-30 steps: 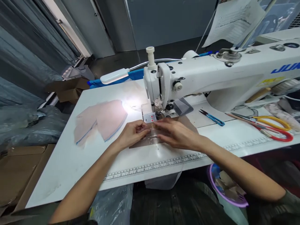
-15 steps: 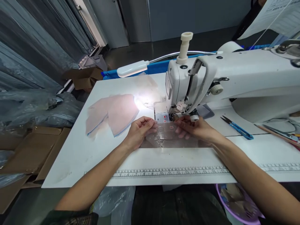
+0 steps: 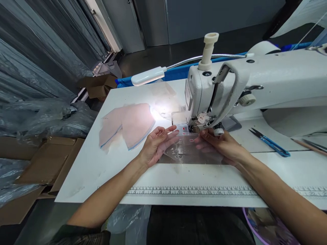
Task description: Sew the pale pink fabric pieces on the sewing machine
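Observation:
A clear plastic sheet lies on the white sewing table right in front of the needle area of the white sewing machine. My left hand rests on the sheet's left edge with the fingers stretched toward the needle plate. My right hand pinches the sheet's right upper edge just below the presser foot. Small red marks show on the needle plate between the two hands.
A stack of pale pink fabric pieces with blue edges lies left of the machine under the lamp. Blue thread snips lie to the right. A printed ruler runs along the table front. Cardboard boxes and plastic wrap sit at the left.
The view has shifted left and closer to the needle. My left hand's fingers have spread out flat on the sheet, and my right hand has moved slightly nearer the presser foot.

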`<state>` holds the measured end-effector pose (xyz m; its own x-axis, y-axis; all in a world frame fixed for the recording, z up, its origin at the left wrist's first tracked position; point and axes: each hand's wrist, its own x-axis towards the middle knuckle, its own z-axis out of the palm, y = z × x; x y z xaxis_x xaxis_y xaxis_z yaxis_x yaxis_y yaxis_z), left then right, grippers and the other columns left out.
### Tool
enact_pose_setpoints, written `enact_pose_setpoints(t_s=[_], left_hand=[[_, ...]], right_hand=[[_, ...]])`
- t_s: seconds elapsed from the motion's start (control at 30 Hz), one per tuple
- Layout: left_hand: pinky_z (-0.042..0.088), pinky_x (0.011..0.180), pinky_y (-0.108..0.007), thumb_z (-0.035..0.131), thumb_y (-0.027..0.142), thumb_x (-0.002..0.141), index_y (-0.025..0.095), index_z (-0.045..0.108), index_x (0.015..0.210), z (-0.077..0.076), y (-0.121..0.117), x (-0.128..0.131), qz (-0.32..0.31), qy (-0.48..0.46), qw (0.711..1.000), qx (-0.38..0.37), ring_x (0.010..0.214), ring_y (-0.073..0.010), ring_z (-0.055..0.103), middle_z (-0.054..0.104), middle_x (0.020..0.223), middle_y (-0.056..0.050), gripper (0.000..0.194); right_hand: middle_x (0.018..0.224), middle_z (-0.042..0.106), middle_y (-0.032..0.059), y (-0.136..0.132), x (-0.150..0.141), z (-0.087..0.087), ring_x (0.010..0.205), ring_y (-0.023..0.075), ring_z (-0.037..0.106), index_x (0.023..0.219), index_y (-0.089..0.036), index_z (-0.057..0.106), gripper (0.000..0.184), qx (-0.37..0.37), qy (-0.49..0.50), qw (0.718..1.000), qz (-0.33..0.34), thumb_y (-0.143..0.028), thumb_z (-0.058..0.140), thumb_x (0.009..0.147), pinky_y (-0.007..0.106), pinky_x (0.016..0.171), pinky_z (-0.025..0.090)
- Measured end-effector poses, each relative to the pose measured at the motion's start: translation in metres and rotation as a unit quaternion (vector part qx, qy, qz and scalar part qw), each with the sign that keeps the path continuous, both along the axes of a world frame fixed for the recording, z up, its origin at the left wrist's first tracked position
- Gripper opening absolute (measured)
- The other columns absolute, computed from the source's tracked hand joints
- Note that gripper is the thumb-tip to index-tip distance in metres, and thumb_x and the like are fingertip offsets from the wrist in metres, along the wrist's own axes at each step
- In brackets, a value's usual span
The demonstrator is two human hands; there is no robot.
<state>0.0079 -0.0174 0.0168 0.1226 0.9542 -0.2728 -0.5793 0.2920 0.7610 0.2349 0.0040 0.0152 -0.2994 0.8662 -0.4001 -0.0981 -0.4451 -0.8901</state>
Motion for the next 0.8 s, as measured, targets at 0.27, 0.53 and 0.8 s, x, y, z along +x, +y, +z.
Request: enact_pose_setpoints(t_s=[0.27, 0.53, 0.8], left_hand=[[0.057, 0.096, -0.040, 0.082, 0.017, 0.072, 0.014, 0.055, 0.077, -0.003, 0.003, -0.002, 0.017, 0.048, 0.999, -0.015, 0.087, -0.0198, 0.073, 0.072, 0.095, -0.008, 0.027], [0.063, 0.076, -0.021, 0.079, 0.013, 0.067, 0.013, 0.056, 0.058, 0.012, 0.011, 0.003, 0.066, 0.156, 0.982, -0.086, 0.082, -0.0165, 0.071, 0.069, 0.083, -0.005, 0.025], [0.063, 0.066, -0.016, 0.056, 0.012, 0.086, 0.019, 0.062, 0.060, 0.029, 0.018, 0.019, 0.138, 0.249, 0.945, -0.159, 0.081, -0.0125, 0.071, 0.073, 0.089, -0.001, 0.027]], right_hand=[[0.087, 0.072, 0.0080, 0.002, -0.003, -0.004, 0.070, 0.0165, 0.069, 0.082, -0.016, 0.063, 0.033, 0.024, 0.015, 1.000, -0.007, -0.046, 0.075, 0.080, 0.027, 0.064, 0.061], [0.091, 0.068, 0.0055, 0.007, -0.001, -0.004, 0.079, 0.0151, 0.065, 0.091, -0.015, 0.059, 0.024, 0.145, -0.063, 0.981, 0.108, -0.037, 0.068, 0.086, 0.027, 0.074, 0.055], [0.083, 0.065, 0.0002, 0.001, 0.010, 0.018, 0.071, 0.0111, 0.060, 0.092, -0.017, 0.061, 0.024, 0.158, -0.103, 0.957, 0.220, -0.030, 0.075, 0.079, 0.021, 0.066, 0.049]])
